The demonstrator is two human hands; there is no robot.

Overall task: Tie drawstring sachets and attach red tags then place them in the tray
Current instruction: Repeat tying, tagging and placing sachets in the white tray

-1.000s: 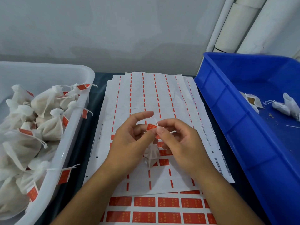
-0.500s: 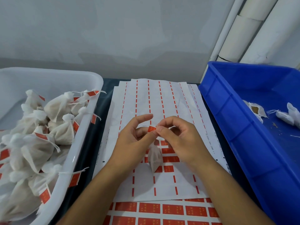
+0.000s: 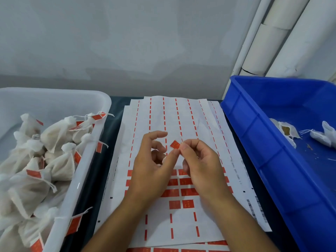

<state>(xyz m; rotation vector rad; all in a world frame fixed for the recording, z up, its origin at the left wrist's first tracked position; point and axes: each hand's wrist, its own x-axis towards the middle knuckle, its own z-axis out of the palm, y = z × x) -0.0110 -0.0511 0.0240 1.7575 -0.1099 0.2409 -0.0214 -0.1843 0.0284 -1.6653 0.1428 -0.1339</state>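
Observation:
A small red tag point(image 3: 175, 144) sticks up between my two hands above the sticker sheet point(image 3: 183, 192). My right hand point(image 3: 201, 166) pinches the tag's lower edge with thumb and forefinger. My left hand point(image 3: 152, 166) presses its thumb tip against the same spot, forefinger lifted, the other fingers curled. The sachet that belongs to the tag is hidden behind my hands. The white tray point(image 3: 82, 171) at the left holds several tied sachets with red tags point(image 3: 60, 166).
A blue bin point(image 3: 254, 135) stands at the right with a few untied sachets point(image 3: 289, 131) inside. Backing sheets with red dashes point(image 3: 172, 115) cover the dark table between tray and bin. White pipes rise behind the bin along the wall.
The hanging sachet seen below my hands earlier is now out of sight. The tag stands more upright between my fingertips. The camera has tilted up a little.

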